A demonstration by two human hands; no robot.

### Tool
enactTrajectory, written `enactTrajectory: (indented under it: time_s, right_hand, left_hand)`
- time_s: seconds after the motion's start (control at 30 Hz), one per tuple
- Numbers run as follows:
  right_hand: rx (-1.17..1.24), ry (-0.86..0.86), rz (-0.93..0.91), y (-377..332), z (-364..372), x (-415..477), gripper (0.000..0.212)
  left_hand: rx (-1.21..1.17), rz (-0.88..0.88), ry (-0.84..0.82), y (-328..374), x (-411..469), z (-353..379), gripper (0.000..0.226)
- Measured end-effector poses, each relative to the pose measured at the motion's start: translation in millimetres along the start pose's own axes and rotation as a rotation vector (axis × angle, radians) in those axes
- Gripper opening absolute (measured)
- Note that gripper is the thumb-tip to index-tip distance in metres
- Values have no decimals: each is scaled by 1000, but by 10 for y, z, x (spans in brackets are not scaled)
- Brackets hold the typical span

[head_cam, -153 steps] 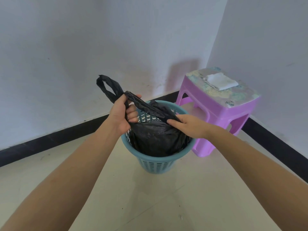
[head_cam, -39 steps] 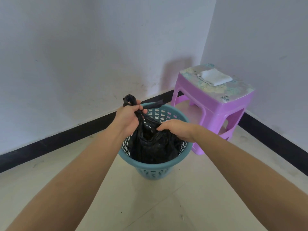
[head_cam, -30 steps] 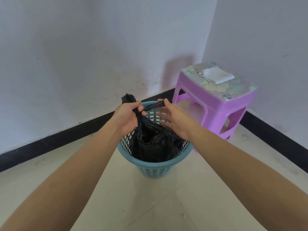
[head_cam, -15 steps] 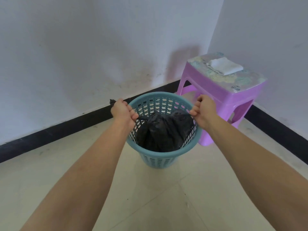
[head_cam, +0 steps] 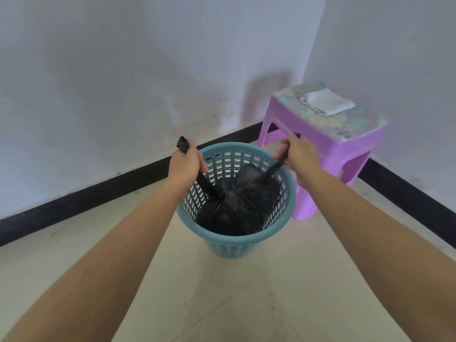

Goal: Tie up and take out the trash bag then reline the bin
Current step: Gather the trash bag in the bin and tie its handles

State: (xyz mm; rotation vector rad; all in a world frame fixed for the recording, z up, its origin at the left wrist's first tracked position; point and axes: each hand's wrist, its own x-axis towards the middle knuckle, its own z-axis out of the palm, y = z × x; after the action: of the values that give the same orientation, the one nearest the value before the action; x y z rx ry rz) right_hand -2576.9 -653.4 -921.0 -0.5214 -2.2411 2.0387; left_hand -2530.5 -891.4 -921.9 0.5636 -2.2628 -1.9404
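Note:
A black trash bag (head_cam: 237, 208) sits inside a teal perforated bin (head_cam: 237, 243) on the floor. Its two handles are crossed into a knot at the bag's top and stretch taut to either side. My left hand (head_cam: 185, 164) is fisted around the left handle above the bin's left rim, the handle's end poking out past the knuckles. My right hand (head_cam: 297, 154) grips the right handle above the bin's right rim. The bag's lower part is hidden by the bin wall.
A purple plastic stool (head_cam: 330, 144) stands right behind the bin in the room's corner, with a folded white item (head_cam: 327, 102) on its top. White walls with a black skirting (head_cam: 74, 206) close in behind and to the right. Beige tiled floor lies in front.
My hands gathered the two handles together over the bin, crossed them, then pulled apart left and right, drawing the knot down onto the bag's top.

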Motion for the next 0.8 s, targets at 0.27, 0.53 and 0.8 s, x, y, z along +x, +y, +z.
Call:
enactTrajectory:
  time_s: [0.27, 0.53, 0.8]
  right_hand:
    - [-598, -232, -514, -355, 320, -391, 43]
    - [-756, -540, -150, 26, 222, -256, 29]
    - [-1104, -456, -308, 394, 250, -367, 43]
  left_hand:
    - [732, 19, -64, 62, 23, 84, 88]
    - [652, -228, -334, -45, 29, -100, 99]
    - [738, -295, -460, -121, 46, -125, 36]
